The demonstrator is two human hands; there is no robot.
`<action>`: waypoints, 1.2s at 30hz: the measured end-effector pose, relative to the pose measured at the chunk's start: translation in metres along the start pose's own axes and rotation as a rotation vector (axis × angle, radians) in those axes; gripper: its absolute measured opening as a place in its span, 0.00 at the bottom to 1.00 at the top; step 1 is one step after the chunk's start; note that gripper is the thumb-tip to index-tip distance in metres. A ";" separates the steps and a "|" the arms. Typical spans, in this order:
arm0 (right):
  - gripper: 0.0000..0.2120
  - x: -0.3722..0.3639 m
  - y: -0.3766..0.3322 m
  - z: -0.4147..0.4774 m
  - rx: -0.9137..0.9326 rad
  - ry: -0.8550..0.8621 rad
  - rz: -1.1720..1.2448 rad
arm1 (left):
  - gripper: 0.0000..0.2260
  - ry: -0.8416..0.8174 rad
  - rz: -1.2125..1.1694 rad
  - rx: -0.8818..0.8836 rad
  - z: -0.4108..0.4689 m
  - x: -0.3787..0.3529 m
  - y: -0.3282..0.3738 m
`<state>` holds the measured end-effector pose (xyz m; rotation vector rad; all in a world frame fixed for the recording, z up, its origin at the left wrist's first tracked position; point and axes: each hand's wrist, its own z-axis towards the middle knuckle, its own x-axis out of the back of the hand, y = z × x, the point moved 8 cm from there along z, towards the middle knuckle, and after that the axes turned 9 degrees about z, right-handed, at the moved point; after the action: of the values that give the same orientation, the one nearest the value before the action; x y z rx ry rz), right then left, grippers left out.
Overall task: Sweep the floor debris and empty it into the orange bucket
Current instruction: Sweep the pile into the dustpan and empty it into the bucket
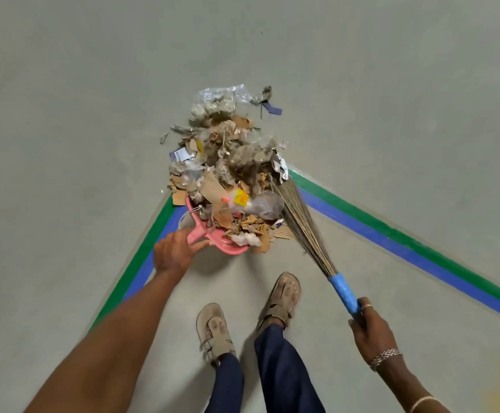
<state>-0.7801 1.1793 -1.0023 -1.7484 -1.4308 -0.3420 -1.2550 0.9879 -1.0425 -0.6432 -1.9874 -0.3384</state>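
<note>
Grey concrete floor (64,114) filled my feed, and nearest to the camera I saw two tan sandals (216,332) below dark blue trouser legs (284,371). My right hand (372,332), with a metal bracelet (385,357) on its wrist, was curled tight around the blue handle (344,293) of the broom (299,222). The broom's bristles slanted up and left into the rubbish. My left hand (174,251) held the grip of the pink dustpan (230,247) between thumb and fingers, though I could not tell how far the fingers wrapped under it. The dustpan sat at the corner where green and blue tape lines (391,236) met. The debris (227,174), torn cardboard, paper and dusty fluff, was heaped partly in the pan and partly on the floor beyond it. Farthest out lay a crumpled clear plastic bag (222,95).
</note>
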 end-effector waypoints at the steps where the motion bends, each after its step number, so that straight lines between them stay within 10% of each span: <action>1: 0.21 0.005 -0.008 -0.011 0.012 0.011 0.017 | 0.36 0.009 -0.024 0.004 -0.006 0.015 0.000; 20: 0.18 0.111 -0.161 -0.184 0.187 0.013 0.056 | 0.40 0.199 -0.077 0.012 -0.144 0.280 -0.074; 36: 0.18 0.189 -0.207 -0.255 0.397 -0.023 -0.120 | 0.42 0.266 -0.215 0.133 -0.255 0.338 -0.122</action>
<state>-0.8365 1.1225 -0.6320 -1.3541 -1.5052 -0.0904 -1.2662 0.8640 -0.6199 -0.2835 -1.8075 -0.3956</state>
